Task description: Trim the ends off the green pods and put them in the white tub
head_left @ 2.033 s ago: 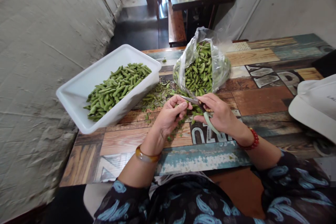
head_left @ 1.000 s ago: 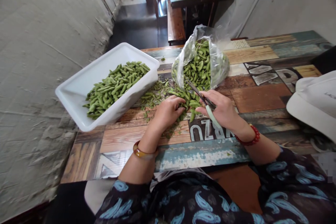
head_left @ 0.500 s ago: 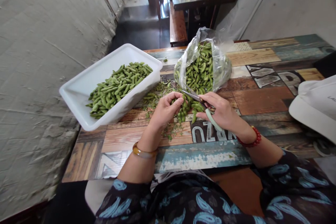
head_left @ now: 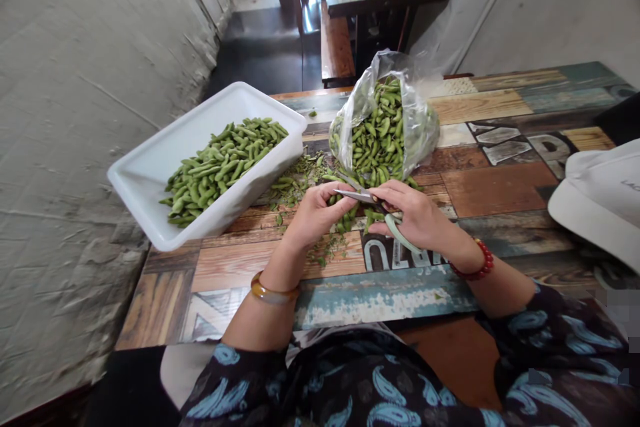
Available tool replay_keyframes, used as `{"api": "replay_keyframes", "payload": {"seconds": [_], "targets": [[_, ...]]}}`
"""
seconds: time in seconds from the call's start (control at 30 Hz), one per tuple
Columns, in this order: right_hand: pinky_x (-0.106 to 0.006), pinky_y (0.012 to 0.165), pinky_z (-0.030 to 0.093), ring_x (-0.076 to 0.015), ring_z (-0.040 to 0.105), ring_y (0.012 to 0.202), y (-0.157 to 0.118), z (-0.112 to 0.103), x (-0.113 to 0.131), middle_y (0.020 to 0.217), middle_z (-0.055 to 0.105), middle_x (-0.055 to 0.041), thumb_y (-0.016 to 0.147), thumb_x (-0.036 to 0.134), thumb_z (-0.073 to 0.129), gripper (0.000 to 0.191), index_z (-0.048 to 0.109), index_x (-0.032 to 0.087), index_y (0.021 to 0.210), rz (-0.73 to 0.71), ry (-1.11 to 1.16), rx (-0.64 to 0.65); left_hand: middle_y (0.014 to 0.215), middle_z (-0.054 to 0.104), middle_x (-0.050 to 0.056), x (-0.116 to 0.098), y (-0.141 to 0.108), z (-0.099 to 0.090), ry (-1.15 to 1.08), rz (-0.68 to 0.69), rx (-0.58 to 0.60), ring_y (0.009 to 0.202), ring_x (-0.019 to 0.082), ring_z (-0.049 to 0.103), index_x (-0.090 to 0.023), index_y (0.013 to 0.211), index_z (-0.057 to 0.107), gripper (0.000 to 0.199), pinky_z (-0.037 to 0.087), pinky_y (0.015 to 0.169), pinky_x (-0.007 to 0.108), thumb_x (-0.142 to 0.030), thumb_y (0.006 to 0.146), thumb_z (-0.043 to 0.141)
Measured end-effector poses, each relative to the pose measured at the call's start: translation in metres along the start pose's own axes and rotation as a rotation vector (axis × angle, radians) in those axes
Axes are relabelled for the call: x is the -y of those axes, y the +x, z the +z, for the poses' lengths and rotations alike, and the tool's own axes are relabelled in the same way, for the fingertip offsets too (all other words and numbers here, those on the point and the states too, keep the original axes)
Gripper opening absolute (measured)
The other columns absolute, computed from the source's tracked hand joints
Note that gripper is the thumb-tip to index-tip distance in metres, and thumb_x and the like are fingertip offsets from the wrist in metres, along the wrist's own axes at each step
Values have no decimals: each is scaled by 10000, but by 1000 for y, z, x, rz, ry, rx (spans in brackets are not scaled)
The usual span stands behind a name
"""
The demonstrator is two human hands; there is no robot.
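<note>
Pinched fingers of my left hand [head_left: 316, 215] hold a green edamame pod, mostly hidden behind the thumb and fingertips. In my right hand [head_left: 413, 213] are scissors [head_left: 357, 196] with pale green handles; their blades stand apart and point left, right at my left fingertips. Loose edamame pods [head_left: 373, 218] lie on the table under and between both hands. Just beyond them, a clear plastic bag [head_left: 419, 123] lies with its mouth towards me, full of pods. To the left, a white plastic tub [head_left: 135, 177] holds a heap of edamame pods [head_left: 225, 167].
Snipped stems and scraps [head_left: 295, 190] are scattered on the patchwork-pattern table [head_left: 240, 267] between tub and bag. A white cap [head_left: 600, 193] sits at the right. Close by on the left is a rough grey wall [head_left: 75, 100]. Another table [head_left: 345, 3] stands behind.
The scissors' blades have come lower and nearer to my left fingertips, now crossing over them. My left hand has turned slightly. The tub and bag stay in place.
</note>
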State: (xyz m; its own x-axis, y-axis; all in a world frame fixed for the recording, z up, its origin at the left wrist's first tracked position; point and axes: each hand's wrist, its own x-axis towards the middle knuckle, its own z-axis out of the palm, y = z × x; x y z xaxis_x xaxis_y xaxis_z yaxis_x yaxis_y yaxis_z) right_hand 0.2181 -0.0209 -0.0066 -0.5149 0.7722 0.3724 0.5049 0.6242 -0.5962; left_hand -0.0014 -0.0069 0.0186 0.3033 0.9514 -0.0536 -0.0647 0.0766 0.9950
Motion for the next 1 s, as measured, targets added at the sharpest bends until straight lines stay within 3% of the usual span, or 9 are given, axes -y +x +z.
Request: {"api": "replay_keyframes", "payload": {"seconds": [0.17, 0.3, 0.43, 0.57, 0.7, 1.0], "targets": [[-328, 682, 545, -179, 595, 714, 0, 0, 2, 1003, 654, -79, 861, 399, 718, 451, 597, 218, 1256, -7, -15, -1, 647, 636, 13, 4, 0, -1, 1, 10, 12, 587, 114, 537, -177, 792, 747, 150, 363, 489, 202, -319, 750, 770], [-355, 754, 557, -225, 648, 846, 0, 1, 3, 1012, 675, -89, 886, 392, 687, 403, 604, 217, 1240, -12, -46, -7, 654, 617, 4, 8, 1, -2, -31, -6, -8, 530, 76, 468, -151, 738, 695, 211, 315, 472, 198, -342, 743, 783], [-363, 792, 569, -235, 669, 893, 0, 2, 0, 1016, 680, -90, 882, 426, 688, 423, 607, 204, 1231, 28, -57, -94, 582, 547, -40, 11, 5, -3, -210, -46, -65, 448, 38, 366, -149, 789, 640, 252, 243, 440, 183, -344, 726, 786], [-384, 796, 574, -245, 660, 898, 0, 0, -5, 1042, 664, -97, 841, 453, 729, 490, 599, 203, 1242, 47, -79, -171, 654, 627, -11, 9, 7, -5, -352, -76, -86, 437, 41, 418, -152, 818, 588, 238, 229, 421, 170, -295, 716, 748], [-370, 741, 574, -211, 629, 797, 0, -1, -2, 1072, 639, -99, 818, 432, 758, 534, 583, 211, 1272, 41, -71, -117, 703, 663, -1, 8, 7, -5, -389, -71, -105, 433, 41, 428, -159, 826, 551, 234, 206, 401, 164, -252, 707, 730], [-352, 719, 552, -196, 606, 762, 1, 0, 5, 1052, 637, -94, 849, 388, 733, 486, 582, 197, 1269, 44, -78, -72, 714, 663, -3, 11, 5, 0, -270, -63, -37, 458, 32, 402, -155, 833, 574, 246, 244, 441, 170, -279, 717, 753]]}}
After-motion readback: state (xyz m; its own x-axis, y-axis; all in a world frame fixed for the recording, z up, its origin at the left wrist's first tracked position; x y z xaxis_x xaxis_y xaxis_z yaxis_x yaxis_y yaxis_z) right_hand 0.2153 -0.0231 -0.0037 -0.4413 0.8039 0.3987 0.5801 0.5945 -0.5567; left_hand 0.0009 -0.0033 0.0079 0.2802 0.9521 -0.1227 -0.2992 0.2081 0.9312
